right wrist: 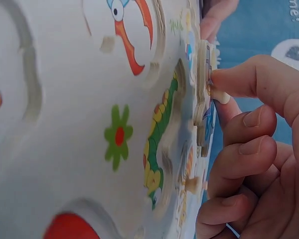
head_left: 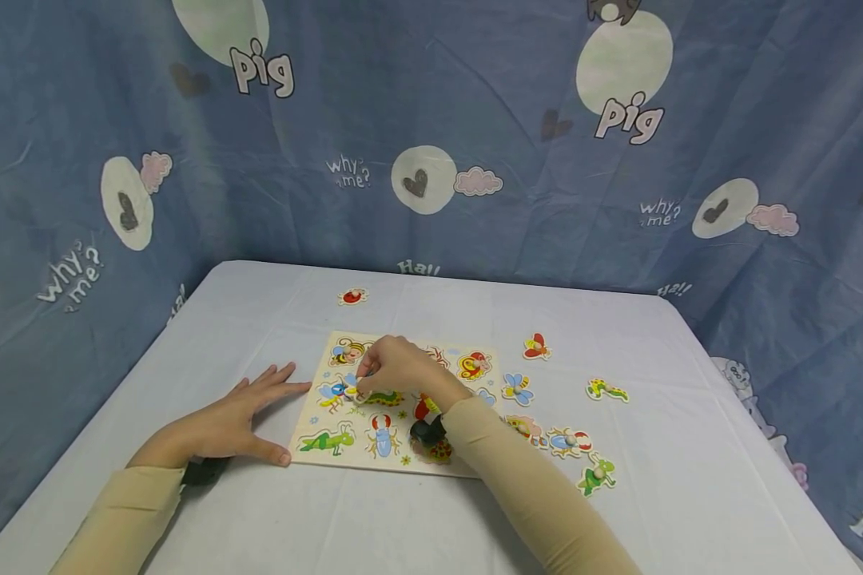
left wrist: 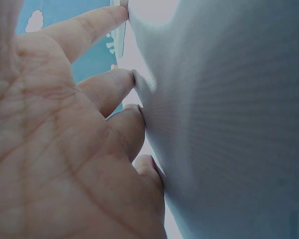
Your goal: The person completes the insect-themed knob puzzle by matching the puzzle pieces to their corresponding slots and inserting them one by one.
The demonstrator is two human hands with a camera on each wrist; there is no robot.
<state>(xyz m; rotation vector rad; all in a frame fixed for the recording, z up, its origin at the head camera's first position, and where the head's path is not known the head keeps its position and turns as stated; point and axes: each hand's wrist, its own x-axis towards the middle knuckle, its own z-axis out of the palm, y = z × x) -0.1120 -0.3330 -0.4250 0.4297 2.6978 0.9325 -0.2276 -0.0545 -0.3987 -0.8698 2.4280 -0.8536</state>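
Observation:
A wooden insect puzzle board lies on the white table. My right hand is over its left half, thumb and finger pinching the pale peg of a puzzle piece with blue on its face. That piece stands at the board beside the green caterpillar recess; whether it sits fully in a recess I cannot tell. Spread out at the board's left edge, my left hand rests with its fingertips on the table, the thumb by the near left corner. In the left wrist view its fingers are extended.
Right of the board lie loose pegged pieces: a red insect, a blue dragonfly, a caterpillar, a blue beetle and a grasshopper. A ladybird piece is behind the board. A blue printed curtain hangs behind the table.

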